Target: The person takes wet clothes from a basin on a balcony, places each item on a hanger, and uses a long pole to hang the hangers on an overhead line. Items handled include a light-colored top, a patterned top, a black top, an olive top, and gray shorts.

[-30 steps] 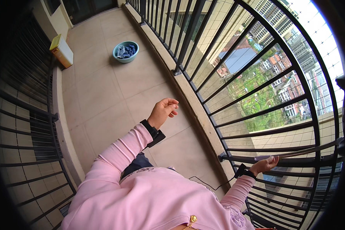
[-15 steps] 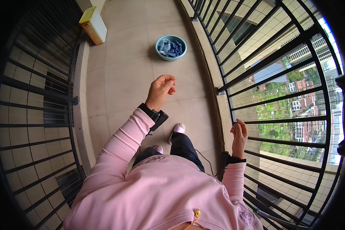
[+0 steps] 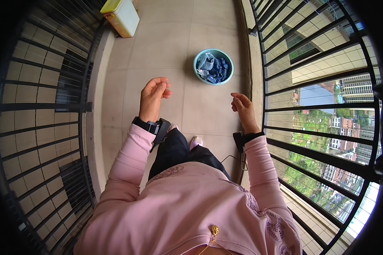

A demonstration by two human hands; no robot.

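Teal basin [image 3: 213, 66] sits on the tiled balcony floor [image 3: 166, 51], upright, holding a heap of blue and grey-blue clothes [image 3: 212, 69] that fills most of it. Basin is ahead of both hands, nearer the right one, and just beside the low ledge under the black railing [image 3: 315, 91], which runs along the basin's right side.

Right hand [image 3: 244, 109] hangs in the air below the basin, a bit to its right, well apart from the rim. Fingers curled loosely inward, thumb near the fingertips, nothing gripped, touching nothing. Black wrist strap [image 3: 242, 139] at the cuff of the pink sleeve [image 3: 259, 174].

Left hand [image 3: 154, 94] is up at about the same height, to the basin's lower left, further from it than the right hand. Fingers bent over in a loose half-curl, palm empty, no contact w/ anything. Black wrist device [image 3: 151, 126] below it.

Betw. the two forearms, nearer the body than the basin: dark trousers [image 3: 174, 148] and two light shoe tips [image 3: 195, 142] on the tiles.

Far from the basin, to its upper left, a white box w/ yellow lid [image 3: 122, 16] stands by the wall. Left of that side, a dark barred grille [image 3: 47, 110] over tiled wall. Beyond the railing, past the basin's right: buildings and green trees [image 3: 323, 127] far below.
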